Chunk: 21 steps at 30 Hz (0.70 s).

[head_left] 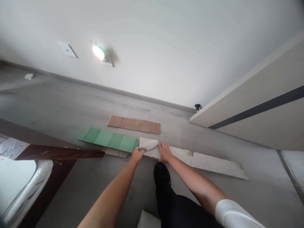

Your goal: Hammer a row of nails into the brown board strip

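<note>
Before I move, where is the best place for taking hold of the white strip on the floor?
Probably the curled end of the white strip, because it stands up off the floor and leaves an edge for the fingers. Come from the near side, where your left hand already touches it; your right hand lies flat beside it.

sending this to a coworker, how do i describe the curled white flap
On the grey floor, find the long white strip end to end with a green strip. Where they meet, its end curls into a flap, between the left hand and right hand; the rest lies flat.
</note>
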Each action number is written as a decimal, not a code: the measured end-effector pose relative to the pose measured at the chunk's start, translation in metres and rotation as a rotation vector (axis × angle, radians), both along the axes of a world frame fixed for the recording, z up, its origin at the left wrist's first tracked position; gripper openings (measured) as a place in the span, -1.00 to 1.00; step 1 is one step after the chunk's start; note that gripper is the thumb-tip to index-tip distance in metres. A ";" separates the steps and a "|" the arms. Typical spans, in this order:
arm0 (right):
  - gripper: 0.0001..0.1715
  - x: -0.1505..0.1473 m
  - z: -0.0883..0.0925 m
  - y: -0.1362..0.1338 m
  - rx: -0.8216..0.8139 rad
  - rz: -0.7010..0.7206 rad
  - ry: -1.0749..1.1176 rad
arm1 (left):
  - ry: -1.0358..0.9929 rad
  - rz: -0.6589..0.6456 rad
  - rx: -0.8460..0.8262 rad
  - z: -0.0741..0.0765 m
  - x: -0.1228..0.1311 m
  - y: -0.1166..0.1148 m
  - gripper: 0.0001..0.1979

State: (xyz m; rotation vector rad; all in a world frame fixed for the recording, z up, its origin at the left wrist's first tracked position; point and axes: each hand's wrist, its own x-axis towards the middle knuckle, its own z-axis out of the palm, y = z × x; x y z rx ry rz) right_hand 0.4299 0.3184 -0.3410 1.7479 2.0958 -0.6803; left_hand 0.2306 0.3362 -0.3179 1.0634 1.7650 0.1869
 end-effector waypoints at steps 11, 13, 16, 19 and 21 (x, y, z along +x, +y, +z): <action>0.30 0.002 0.004 0.003 0.048 0.006 0.031 | -0.074 0.090 -0.196 0.003 0.010 0.017 -0.57; 0.29 0.004 0.005 0.003 0.049 0.016 0.030 | -0.076 0.086 -0.213 0.007 0.011 0.018 -0.57; 0.31 0.004 0.005 0.004 0.047 0.026 0.026 | -0.077 0.081 -0.216 0.015 0.013 0.019 -0.58; 0.31 0.002 0.004 0.003 0.056 0.028 0.027 | -0.052 0.090 -0.197 0.023 0.017 0.019 -0.59; 0.28 -0.001 0.003 0.003 0.072 0.025 0.030 | -0.036 0.117 -0.183 0.027 0.021 0.019 -0.58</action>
